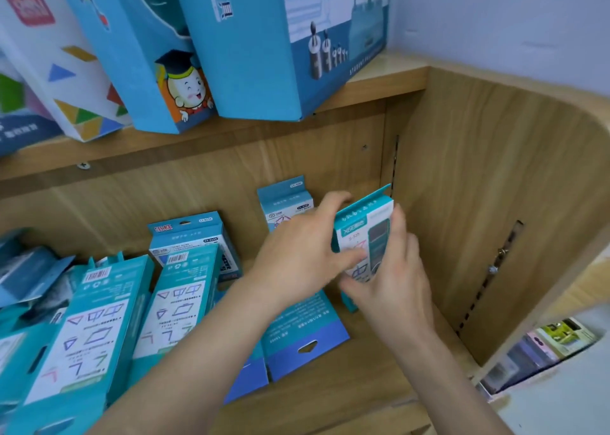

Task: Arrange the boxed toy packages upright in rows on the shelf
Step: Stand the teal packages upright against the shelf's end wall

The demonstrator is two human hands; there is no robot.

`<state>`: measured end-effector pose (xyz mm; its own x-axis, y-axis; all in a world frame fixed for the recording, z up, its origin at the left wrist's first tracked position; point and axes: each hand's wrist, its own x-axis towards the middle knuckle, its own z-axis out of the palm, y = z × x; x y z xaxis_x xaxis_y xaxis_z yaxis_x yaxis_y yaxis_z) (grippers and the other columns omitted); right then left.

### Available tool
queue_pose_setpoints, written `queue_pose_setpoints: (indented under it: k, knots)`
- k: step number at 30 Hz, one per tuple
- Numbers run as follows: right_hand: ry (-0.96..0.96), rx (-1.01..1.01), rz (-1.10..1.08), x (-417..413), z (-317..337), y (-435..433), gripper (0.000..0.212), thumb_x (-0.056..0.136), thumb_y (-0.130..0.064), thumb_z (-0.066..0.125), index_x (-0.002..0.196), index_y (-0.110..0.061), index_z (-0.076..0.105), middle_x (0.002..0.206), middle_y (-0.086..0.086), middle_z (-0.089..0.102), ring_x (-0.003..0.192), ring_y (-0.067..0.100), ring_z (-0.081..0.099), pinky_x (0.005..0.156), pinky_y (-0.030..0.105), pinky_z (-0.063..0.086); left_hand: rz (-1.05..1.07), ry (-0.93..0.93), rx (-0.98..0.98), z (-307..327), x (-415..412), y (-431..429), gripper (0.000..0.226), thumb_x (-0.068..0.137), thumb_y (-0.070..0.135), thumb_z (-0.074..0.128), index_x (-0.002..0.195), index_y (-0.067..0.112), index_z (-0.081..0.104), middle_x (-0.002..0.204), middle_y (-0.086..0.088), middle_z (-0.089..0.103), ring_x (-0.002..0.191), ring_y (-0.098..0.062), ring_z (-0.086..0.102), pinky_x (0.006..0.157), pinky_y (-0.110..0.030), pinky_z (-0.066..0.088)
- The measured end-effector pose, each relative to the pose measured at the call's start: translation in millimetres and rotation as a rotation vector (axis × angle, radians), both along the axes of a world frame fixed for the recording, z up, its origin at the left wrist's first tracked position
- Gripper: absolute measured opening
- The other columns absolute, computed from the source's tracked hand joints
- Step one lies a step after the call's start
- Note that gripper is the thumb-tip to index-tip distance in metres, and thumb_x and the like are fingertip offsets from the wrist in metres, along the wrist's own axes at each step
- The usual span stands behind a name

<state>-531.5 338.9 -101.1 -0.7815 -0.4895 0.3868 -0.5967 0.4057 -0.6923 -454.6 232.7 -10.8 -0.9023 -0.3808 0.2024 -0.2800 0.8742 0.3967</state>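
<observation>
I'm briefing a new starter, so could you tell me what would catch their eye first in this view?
Both hands, left hand and right hand, grip a teal boxed package upright near the wooden side panel of the shelf. To the left, similar teal boxes lie flat; big blue boxes lean on the shelf above.

We are in a shop, at a toy and stationery display.

We see a wood-grain shelf unit [462,177] with slotted metal rails [488,276] for adjustable boards, many identical teal boxed toy packages [99,319] with barcodes and punched hang tabs, larger blue boxed sets [257,55] on the upper shelf [379,81], and more packaged goods [544,345] on a neighbouring rack.
</observation>
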Motion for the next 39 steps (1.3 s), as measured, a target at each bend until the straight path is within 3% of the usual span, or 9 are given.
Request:
queue_pose_setpoints:
  k: [5,10,15,21,28,30,33,35,39]
  knots:
    - [0.031,-0.040,-0.011,-5,-7,0,0.099,0.076,-0.040,0.073,0.149,-0.021,0.009,0.130,0.003,0.035,0.109,0.021,0.050,0.076,0.037,0.053,0.112,0.167,0.074,-14,-27,-20,0.034,0.079,0.037,0.072,0.108,0.025,0.058,0.095,0.006,0.071,0.089,-0.015,0.064,0.077,-0.034,0.051]
    - [0.053,0.040,0.028,-17,-9,6,0.084,0.085,-0.028,0.064,0.151,-0.022,0.011,0.147,0.002,0.025,0.128,0.018,0.037,0.097,0.031,0.043,0.130,0.143,-0.054,-13,-73,-40,0.034,0.089,0.027,0.063,0.119,0.015,0.053,0.108,-0.007,0.069,0.096,-0.026,0.064,0.076,-0.034,0.050]
    - [0.111,0.139,0.061,-39,2,-6,0.077,0.085,-0.021,0.063,0.148,-0.024,0.019,0.153,-0.003,0.018,0.131,0.017,0.037,0.099,0.030,0.043,0.203,0.132,0.023,-25,-102,-49,0.019,0.093,0.020,0.057,0.107,0.008,0.052,0.106,-0.013,0.067,0.092,-0.029,0.063,0.067,-0.030,0.041]
    - [0.294,0.218,0.067,-70,30,-32,0.076,0.088,-0.019,0.061,0.150,-0.020,0.018,0.158,0.004,0.016,0.146,0.021,0.014,0.115,0.038,0.029,0.243,0.230,0.065,-33,-109,-44,0.041,0.090,0.013,0.059,0.127,0.010,0.041,0.108,-0.013,0.062,0.096,-0.028,0.060,0.071,-0.033,0.045]
    - [0.323,0.333,0.084,-92,46,-60,0.076,0.087,-0.016,0.060,0.150,-0.020,0.017,0.157,0.012,0.009,0.145,0.028,0.011,0.110,0.044,0.036,0.189,0.238,-0.123,-18,-81,-53,0.018,0.088,0.006,0.051,0.103,0.016,0.052,0.093,-0.008,0.066,0.081,-0.029,0.062,0.066,-0.039,0.050]
    - [0.314,0.334,0.052,-94,46,-66,0.076,0.085,-0.018,0.064,0.148,-0.019,0.021,0.154,0.013,0.011,0.143,0.030,0.017,0.107,0.044,0.040,0.250,0.220,-0.233,-14,-59,-67,0.017,0.087,0.016,0.055,0.103,0.021,0.056,0.102,-0.004,0.062,0.090,-0.027,0.060,0.067,-0.038,0.051]
    - [0.309,0.290,0.027,-95,44,-76,0.073,0.086,-0.020,0.063,0.147,-0.019,0.023,0.150,0.015,0.016,0.138,0.033,0.025,0.103,0.044,0.044,0.358,0.076,-0.302,-25,-29,-95,0.041,0.083,0.033,0.065,0.122,0.025,0.055,0.122,-0.008,0.051,0.115,-0.031,0.045,0.088,-0.040,0.045]
    - [0.314,0.280,0.030,-97,44,-80,0.072,0.085,-0.019,0.062,0.146,-0.020,0.024,0.149,0.015,0.018,0.135,0.035,0.029,0.100,0.045,0.046,0.379,-0.033,-0.283,-38,-17,-106,0.055,0.081,0.037,0.067,0.132,0.028,0.047,0.129,-0.012,0.047,0.118,-0.034,0.044,0.097,-0.040,0.039]
    - [0.349,0.224,0.025,-106,46,-79,0.063,0.083,-0.012,0.062,0.140,-0.016,0.036,0.143,0.014,0.029,0.122,0.033,0.043,0.093,0.042,0.050,0.364,-0.048,-0.021,-55,-11,-108,0.058,0.086,0.025,0.064,0.137,0.034,0.039,0.121,-0.014,0.052,0.104,-0.035,0.057,0.088,-0.040,0.048]
